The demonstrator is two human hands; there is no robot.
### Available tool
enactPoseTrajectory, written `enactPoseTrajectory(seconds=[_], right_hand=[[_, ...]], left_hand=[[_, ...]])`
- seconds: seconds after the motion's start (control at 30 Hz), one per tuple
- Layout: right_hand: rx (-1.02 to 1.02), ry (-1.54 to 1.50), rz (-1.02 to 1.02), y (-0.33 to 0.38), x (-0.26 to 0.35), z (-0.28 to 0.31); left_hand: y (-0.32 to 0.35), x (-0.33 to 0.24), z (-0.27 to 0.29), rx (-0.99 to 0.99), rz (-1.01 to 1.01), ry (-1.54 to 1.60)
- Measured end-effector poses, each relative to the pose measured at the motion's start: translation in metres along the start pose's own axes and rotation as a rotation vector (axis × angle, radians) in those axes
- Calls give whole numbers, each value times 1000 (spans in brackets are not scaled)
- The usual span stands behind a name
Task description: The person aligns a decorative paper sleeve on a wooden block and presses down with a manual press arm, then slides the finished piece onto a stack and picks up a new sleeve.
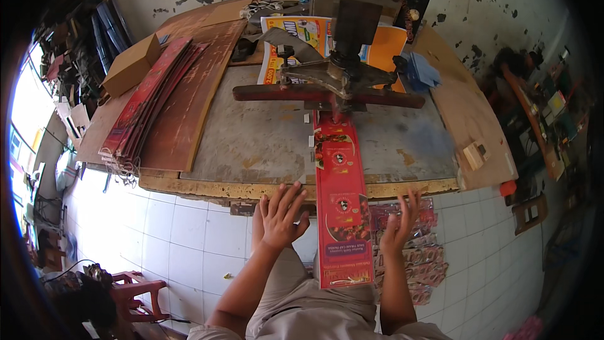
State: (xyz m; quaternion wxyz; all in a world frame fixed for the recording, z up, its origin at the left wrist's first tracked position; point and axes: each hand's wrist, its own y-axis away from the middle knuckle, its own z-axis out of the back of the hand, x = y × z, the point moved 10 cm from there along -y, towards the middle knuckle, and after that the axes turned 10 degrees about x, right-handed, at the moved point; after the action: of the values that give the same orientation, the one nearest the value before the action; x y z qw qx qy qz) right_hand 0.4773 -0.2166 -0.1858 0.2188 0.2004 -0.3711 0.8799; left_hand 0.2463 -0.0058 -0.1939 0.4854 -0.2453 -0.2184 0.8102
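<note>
A long red printed card strip [343, 183] runs from beneath the press head [340, 82] and sticks out past the table's front edge above my lap. To its left is my left hand [283, 217], open, fingers spread near the table edge and thumb toward the strip. On the other side my right hand [398, 223] is raised with fingers stretched out, a small gap from the strip. Neither hand holds anything. The strip's far end is hidden under the press. Small pale blocks [311, 141] sit along its left edge on the grey metal bed [258, 132].
Stacked red strips [145, 101] lean at the left beside a cardboard box [132, 63]. A wooden block [475, 155] and blue pieces [425, 71] lie to the right. Printed pieces [415, 258] lie on the tiled floor; a red stool [138, 295] stands lower left.
</note>
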Motion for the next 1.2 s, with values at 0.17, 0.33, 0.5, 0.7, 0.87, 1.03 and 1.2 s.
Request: enactPoseTrajectory(seconds=[0.17,0.33,0.5,0.7,0.87,1.03,1.2], right_hand=[[244,-419,-81,15,36,4],[532,-935,-427,37,48,-16],[499,-1077,-502,40,68,-12],[423,-997,-490,42,72,-9],[367,-899,-443,12,61,-22],[413,-792,-391,-27,49,-40],[419,-766,-382,-41,52,-46]], left_hand=[[-3,2,7,-14,43,32],[-13,-5,26,-3,94,186],[-22,-14,47,15,78,363],[-32,-34,50,145,-36,398],[-58,-28,48,197,-30,331],[-73,-21,36,251,-55,343],[-77,-20,34,265,-39,290]])
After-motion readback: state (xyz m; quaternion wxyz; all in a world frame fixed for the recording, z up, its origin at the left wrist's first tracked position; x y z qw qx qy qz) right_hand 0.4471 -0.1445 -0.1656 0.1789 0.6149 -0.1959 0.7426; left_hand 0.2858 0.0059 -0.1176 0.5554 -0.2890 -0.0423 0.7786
